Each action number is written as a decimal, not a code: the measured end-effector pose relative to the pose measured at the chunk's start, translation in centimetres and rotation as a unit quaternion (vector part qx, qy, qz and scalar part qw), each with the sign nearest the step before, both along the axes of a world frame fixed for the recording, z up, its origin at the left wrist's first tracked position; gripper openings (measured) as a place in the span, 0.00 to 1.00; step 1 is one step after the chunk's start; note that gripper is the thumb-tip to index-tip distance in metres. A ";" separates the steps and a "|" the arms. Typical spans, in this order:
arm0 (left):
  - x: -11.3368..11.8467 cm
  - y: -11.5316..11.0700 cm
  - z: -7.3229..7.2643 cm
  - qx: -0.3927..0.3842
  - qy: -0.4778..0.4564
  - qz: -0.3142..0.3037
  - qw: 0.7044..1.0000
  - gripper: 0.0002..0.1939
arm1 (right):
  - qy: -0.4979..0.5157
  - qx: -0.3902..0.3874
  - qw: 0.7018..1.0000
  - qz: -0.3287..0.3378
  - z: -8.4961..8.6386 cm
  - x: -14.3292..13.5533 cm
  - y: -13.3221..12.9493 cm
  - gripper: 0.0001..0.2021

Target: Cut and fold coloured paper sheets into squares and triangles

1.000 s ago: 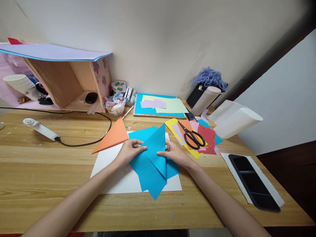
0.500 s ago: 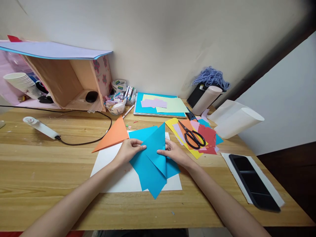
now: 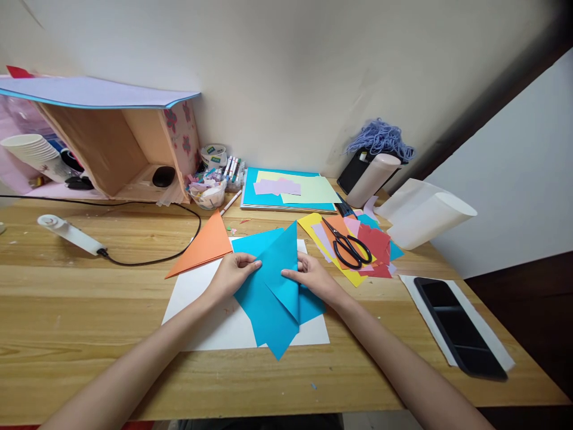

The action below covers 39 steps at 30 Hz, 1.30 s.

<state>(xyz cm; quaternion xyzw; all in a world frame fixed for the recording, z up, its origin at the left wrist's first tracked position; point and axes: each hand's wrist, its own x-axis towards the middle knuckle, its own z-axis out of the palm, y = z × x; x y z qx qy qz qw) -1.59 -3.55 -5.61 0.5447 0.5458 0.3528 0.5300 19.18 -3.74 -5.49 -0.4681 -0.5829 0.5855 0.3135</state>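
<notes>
A folded blue paper (image 3: 268, 292) with several pointed corners is held over a white sheet (image 3: 192, 319). My left hand (image 3: 233, 275) pinches its left edge between thumb and fingers. On the right edge, my right hand (image 3: 311, 276) grips the paper, its thumb on the front and its other fingers partly hidden behind. One folded flap rises to a point at the top, and a diagonal edge crosses the front. An orange folded triangle (image 3: 203, 246) lies at the white sheet's upper left corner.
Black scissors (image 3: 349, 245) lie on coloured paper scraps (image 3: 376, 242) to the right. A phone (image 3: 459, 328) rests farther right. Behind are stacked papers (image 3: 313, 190), a tub of scraps (image 3: 208, 194) and an open box (image 3: 179, 137). A white corded device (image 3: 71, 235) is at left.
The whole view has shifted slightly. Both hands keep their hold on the blue paper, and my right thumb has moved slightly left across its front.
</notes>
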 end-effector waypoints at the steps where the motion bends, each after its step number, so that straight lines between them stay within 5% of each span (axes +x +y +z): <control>1: 0.0 0.0 0.0 0.006 0.006 -0.005 1.000 0.16 | 0.000 0.002 1.000 -0.004 0.0 -0.1 0.0 0.22; 7: -0.1 0.0 -0.2 0.032 0.034 -0.019 0.999 0.16 | 0.004 0.000 1.000 -0.010 0.1 -0.2 0.1 0.18; 13: -0.2 0.1 0.0 0.027 0.023 0.006 0.999 0.15 | -0.014 -0.053 0.996 0.069 0.5 0.4 0.1 0.18; 39: -1.0 0.6 0.7 0.008 -0.014 0.081 0.997 0.19 | 0.017 -0.081 0.990 0.110 0.5 0.6 -0.1 0.18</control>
